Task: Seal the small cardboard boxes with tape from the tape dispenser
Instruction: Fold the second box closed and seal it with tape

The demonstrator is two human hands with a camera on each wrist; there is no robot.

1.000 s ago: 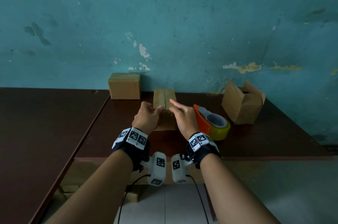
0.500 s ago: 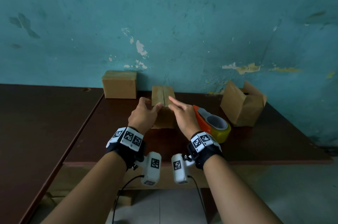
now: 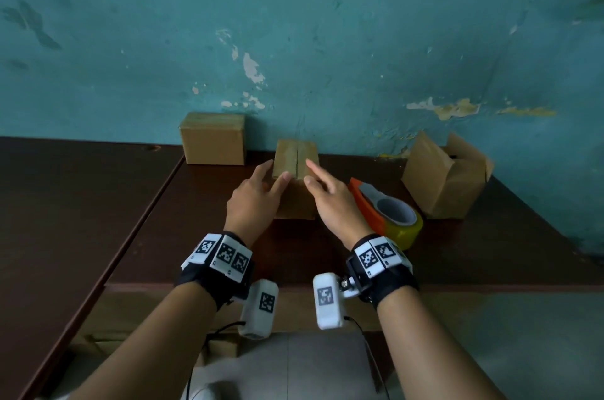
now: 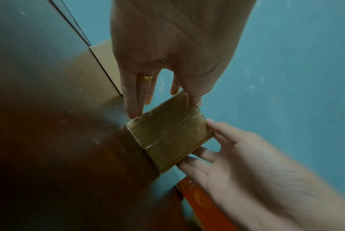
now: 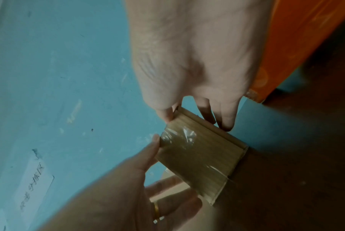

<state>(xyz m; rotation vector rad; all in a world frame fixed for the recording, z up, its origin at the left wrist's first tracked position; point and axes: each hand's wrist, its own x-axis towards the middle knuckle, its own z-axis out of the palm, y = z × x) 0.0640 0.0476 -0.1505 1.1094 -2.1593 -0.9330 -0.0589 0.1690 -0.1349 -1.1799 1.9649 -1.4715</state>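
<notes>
A small cardboard box (image 3: 295,154) stands on the brown table (image 3: 327,252) near the wall, flaps closed with a seam down the middle. Glossy tape shows on its top (image 4: 169,137) (image 5: 199,157). My left hand (image 3: 274,175) touches its left side with straight fingers (image 4: 132,101), thumb on the top. My right hand (image 3: 310,172) touches its right side with straight fingers (image 5: 225,118), thumb on the top edge. The orange tape dispenser (image 3: 389,220) with its yellowish roll lies just right of my right hand, held by neither hand.
A closed box (image 3: 212,138) stands at the back left against the teal wall. An open box (image 3: 444,177) sits tilted at the back right. A second dark table (image 3: 65,203) adjoins on the left. The table's front edge runs just beyond my wrists.
My left hand's fingers have straightened from a curled pose beside the box. The right hand and the box have stayed where they were.
</notes>
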